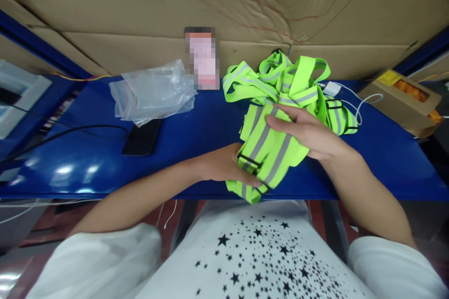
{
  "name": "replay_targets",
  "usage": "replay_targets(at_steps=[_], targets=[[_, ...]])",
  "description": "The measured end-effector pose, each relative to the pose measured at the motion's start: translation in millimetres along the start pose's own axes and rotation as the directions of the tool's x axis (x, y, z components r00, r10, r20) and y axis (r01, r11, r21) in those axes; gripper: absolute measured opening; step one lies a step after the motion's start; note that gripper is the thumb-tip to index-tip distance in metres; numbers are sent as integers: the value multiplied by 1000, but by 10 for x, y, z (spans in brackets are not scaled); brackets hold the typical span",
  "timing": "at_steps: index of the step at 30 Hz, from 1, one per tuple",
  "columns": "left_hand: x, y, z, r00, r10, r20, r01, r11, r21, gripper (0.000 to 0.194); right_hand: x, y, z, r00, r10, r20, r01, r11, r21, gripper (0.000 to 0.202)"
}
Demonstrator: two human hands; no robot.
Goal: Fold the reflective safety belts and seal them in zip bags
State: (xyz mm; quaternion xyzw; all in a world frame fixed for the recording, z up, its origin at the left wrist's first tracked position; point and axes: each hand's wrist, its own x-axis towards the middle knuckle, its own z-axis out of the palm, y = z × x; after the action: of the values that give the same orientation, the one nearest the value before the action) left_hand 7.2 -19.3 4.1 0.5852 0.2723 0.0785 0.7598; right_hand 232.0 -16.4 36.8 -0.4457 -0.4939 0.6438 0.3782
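A folded bundle of neon yellow-green reflective straps [271, 142], with grey stripes and black buckles, is held between both hands above the table's front edge. My left hand [233, 166] grips its lower left end near the buckles, the thumb lying across the front. My right hand [303, 131] is closed on the upper right part, thumb on top and fingers partly hidden behind. Just beyond lies a loose, tangled heap of the same reflective straps [284, 79], with more black buckles at its right side.
On the blue table [196, 135], clear plastic bags [154, 91] partly cover a dark phone-like slab [142, 138]. A blurred-out phone-shaped item [203, 58] leans on the cardboard backing [140, 9]. A white charger [331, 88] with cable and an open cardboard box [400, 100] stand at right.
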Motion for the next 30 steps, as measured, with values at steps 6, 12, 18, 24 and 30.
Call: replay_targets(at_steps=[6,12,18,24,30], targets=[[-93,74,-44,984,177,9,-171,938,300,24,113,116,15,989,121,80,-131,983,127,51],[-43,-11,-67,982,190,-24,-176,947,269,25,241,332,64,993,-92,68,107,959,-261,34],[-10,-35,-142,947,303,-109,-238,886,398,31,108,226,78,947,-181,266,285,855,-433,56],[5,11,-169,956,240,-171,-170,924,343,29,48,357,242,905,-381,188,408,657,-634,75],[52,15,-134,999,-3,-49,-6,982,-189,45,123,353,197,864,-479,155,465,643,-609,61]])
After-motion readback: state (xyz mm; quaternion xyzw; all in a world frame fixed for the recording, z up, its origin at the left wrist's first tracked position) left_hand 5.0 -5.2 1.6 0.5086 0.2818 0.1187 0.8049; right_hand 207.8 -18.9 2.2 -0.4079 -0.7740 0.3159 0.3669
